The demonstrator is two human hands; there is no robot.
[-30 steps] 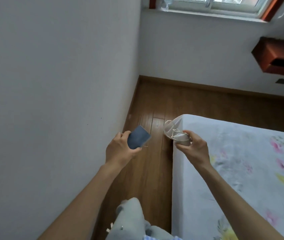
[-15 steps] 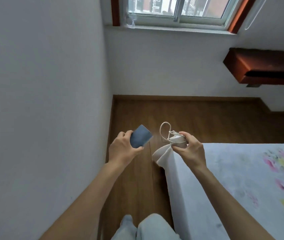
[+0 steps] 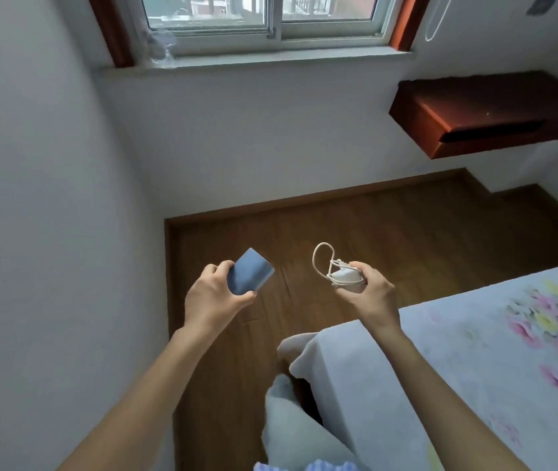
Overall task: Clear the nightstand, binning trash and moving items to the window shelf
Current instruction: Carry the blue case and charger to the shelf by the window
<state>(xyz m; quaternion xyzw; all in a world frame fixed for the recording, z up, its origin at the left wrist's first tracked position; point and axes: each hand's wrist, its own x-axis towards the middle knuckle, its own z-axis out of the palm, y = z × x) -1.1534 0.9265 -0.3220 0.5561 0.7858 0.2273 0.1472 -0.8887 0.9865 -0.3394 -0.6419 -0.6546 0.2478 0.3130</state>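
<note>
My left hand (image 3: 214, 297) grips a small flat blue box (image 3: 249, 272) by its near end, tilted up to the right. My right hand (image 3: 371, 295) holds a white charger with its cable wound round it (image 3: 343, 278); one loop of cable sticks up to the left. Both hands are out in front of me above the wooden floor (image 3: 389, 232). The white window shelf (image 3: 270, 62) runs under the window (image 3: 264, 11) at the top, with a crumpled clear plastic thing (image 3: 160, 45) at its left end.
A white wall (image 3: 49, 215) is close on my left. The bed with a floral sheet (image 3: 491, 351) fills the lower right, its corner near my legs (image 3: 291, 423). A red-brown wall-mounted shelf (image 3: 495, 113) juts out at the right, below the window.
The view has tilted up and moved forward toward the window, so more of the sill and glass shows. Both hands keep their grips and have moved past the bed corner.
</note>
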